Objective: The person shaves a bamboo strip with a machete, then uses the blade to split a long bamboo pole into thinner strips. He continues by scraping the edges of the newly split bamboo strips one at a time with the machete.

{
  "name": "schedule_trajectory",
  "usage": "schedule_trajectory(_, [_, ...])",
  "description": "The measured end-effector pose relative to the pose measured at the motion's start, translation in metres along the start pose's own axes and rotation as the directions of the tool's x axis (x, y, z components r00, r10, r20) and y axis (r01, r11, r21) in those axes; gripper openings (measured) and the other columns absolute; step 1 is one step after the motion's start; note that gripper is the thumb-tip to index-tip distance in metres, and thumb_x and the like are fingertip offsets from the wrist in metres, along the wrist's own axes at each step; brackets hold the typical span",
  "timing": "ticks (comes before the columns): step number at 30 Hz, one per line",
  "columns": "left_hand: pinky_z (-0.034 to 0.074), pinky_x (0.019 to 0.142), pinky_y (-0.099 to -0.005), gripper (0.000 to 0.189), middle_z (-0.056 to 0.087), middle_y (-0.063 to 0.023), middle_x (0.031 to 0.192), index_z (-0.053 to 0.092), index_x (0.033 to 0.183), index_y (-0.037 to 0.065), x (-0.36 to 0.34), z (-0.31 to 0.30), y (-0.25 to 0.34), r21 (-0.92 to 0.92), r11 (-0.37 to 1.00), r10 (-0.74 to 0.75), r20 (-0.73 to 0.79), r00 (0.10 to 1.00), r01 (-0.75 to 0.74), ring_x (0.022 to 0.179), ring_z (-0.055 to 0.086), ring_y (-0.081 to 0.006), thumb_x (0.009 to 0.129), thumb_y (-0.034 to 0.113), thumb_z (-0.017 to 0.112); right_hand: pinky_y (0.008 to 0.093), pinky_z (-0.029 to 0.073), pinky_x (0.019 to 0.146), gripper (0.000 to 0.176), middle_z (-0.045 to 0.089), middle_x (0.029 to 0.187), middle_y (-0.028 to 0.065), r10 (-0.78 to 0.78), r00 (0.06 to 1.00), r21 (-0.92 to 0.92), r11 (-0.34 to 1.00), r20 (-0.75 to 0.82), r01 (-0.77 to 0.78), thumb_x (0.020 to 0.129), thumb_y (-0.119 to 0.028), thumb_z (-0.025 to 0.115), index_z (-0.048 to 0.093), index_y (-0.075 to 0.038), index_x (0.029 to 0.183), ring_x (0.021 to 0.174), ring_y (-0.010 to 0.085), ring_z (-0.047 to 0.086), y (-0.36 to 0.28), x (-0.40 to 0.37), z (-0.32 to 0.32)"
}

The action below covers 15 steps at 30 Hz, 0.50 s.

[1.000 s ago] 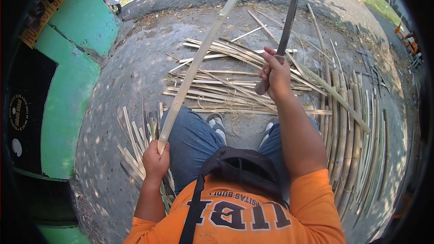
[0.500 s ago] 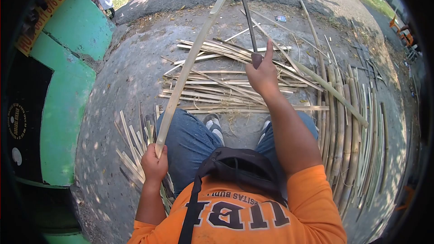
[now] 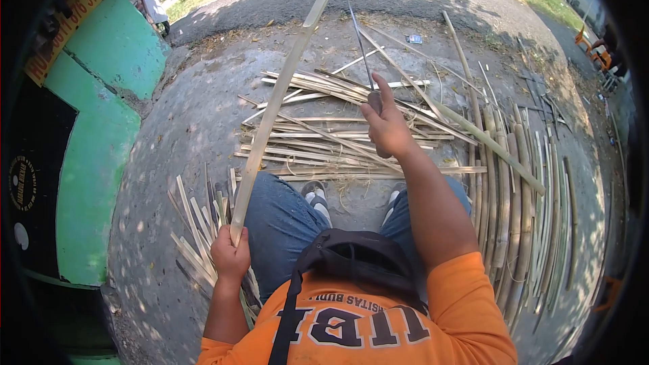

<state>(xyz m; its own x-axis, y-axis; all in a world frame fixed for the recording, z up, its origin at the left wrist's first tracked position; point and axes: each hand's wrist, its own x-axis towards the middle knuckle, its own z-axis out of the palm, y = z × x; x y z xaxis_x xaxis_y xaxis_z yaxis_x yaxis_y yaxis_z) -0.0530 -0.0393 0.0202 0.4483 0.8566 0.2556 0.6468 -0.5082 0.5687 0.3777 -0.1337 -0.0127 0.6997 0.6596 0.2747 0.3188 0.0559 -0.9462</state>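
My left hand [image 3: 230, 254] is closed around the lower end of a long, pale bamboo strip [image 3: 274, 108]. The strip slants up and away, and its far end runs out at the top of the head view. In my right hand [image 3: 391, 128] is a long-bladed knife [image 3: 362, 47], gripped by its brown handle, with the index finger stretched forward beside it. The narrow blade points up and away, to the right of the strip, with a visible gap between them.
Split bamboo strips [image 3: 324, 142] lie piled on the concrete past my shoes. Longer bamboo poles [image 3: 501, 196] line the right side. More strips [image 3: 196, 220] lie by my left leg. A green wall [image 3: 101, 135] stands at left, and orange chairs [image 3: 600, 61] show far right.
The knife has come away from the upper part of the bamboo strip, its blade now angled differently and lower. My right hand has shifted slightly left. The strip is still in my left hand.
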Motion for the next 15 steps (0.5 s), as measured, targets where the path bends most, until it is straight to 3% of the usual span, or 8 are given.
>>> schedule_trajectory(2, [0.05, 0.061, -0.0428, 0.021, 0.065, -0.0148, 0.069, 0.067, 0.094, 0.002, -0.001, -0.001, 0.002, 0.017, 1.0, 0.008, 0.011, 1.0, -0.008, 0.063, 0.065, -0.0336, 0.095, 0.023, 0.073, 0.0322, 0.049, 0.055, 0.069, 0.054, 0.08, 0.0027, 0.25, 0.956, 0.179, 0.944, 0.151, -0.275, 0.106, -0.017, 0.059, 0.023, -0.024, 0.165, 0.058, 0.0128, 0.053, -0.037, -0.006, -0.012])
schedule_trajectory(5, [0.05, 0.061, -0.0433, 0.021, 0.065, -0.0157, 0.07, 0.067, 0.093, 0.003, -0.001, 0.0, 0.003, 0.03, 0.999, 0.018, 0.014, 1.0, -0.018, 0.064, 0.066, -0.0356, 0.095, 0.022, 0.074, 0.033, 0.047, 0.052, 0.064, 0.061, 0.089, 0.0102, 0.299, 0.944, 0.13, 0.94, 0.142, -0.317, 0.104, -0.022, 0.062, 0.031, -0.028, 0.16, 0.052, 0.0134, 0.05, -0.028, -0.003, -0.008])
schedule_trajectory(8, [0.05, 0.061, -0.0439, 0.021, 0.066, -0.0166, 0.07, 0.067, 0.093, 0.003, 0.0, -0.001, 0.006, 0.05, 0.999, 0.016, 0.015, 1.0, -0.017, 0.064, 0.067, -0.037, 0.095, 0.023, 0.074, 0.0317, 0.047, 0.05, 0.07, 0.058, 0.084, 0.0049, 0.327, 0.936, 0.102, 0.935, 0.13, -0.341, 0.103, -0.019, 0.065, 0.029, -0.022, 0.163, 0.055, 0.0109, 0.05, -0.041, -0.008, -0.005])
schedule_trajectory(11, [0.05, 0.061, -0.0443, 0.021, 0.066, -0.017, 0.07, 0.067, 0.093, 0.003, 0.001, 0.0, 0.006, 0.053, 0.998, 0.031, 0.014, 0.999, -0.031, 0.064, 0.067, -0.0379, 0.095, 0.023, 0.074, 0.0446, 0.056, 0.084, 0.076, 0.069, 0.106, 0.0247, 0.238, 0.97, -0.05, 0.971, 0.054, -0.236, 0.099, -0.024, 0.067, 0.026, -0.021, 0.162, 0.087, 0.0332, 0.071, -0.023, -0.005, -0.003])
schedule_trajectory(13, [0.05, 0.061, -0.0443, 0.022, 0.066, -0.017, 0.07, 0.067, 0.093, 0.003, 0.001, 0.0, 0.004, 0.046, 0.998, 0.042, 0.01, 0.999, -0.042, 0.064, 0.067, -0.0378, 0.095, 0.023, 0.074, 0.0466, 0.052, 0.096, 0.084, 0.069, 0.114, 0.0301, 0.225, 0.974, -0.075, 0.972, 0.009, -0.224, 0.096, -0.025, 0.069, 0.021, -0.018, 0.164, 0.104, 0.0399, 0.07, -0.02, -0.004, -0.003])
schedule_trajectory(15, [0.05, 0.061, -0.0441, 0.022, 0.066, -0.0168, 0.07, 0.067, 0.094, 0.003, 0.001, 0.0, 0.003, 0.034, 0.998, 0.048, 0.006, 0.999, -0.048, 0.064, 0.067, -0.0372, 0.095, 0.024, 0.074, 0.0431, 0.051, 0.092, 0.089, 0.065, 0.126, 0.0305, 0.225, 0.974, -0.058, 0.972, -0.017, -0.226, 0.095, -0.02, 0.067, 0.015, -0.019, 0.167, 0.101, 0.0351, 0.066, -0.018, -0.002, -0.004])
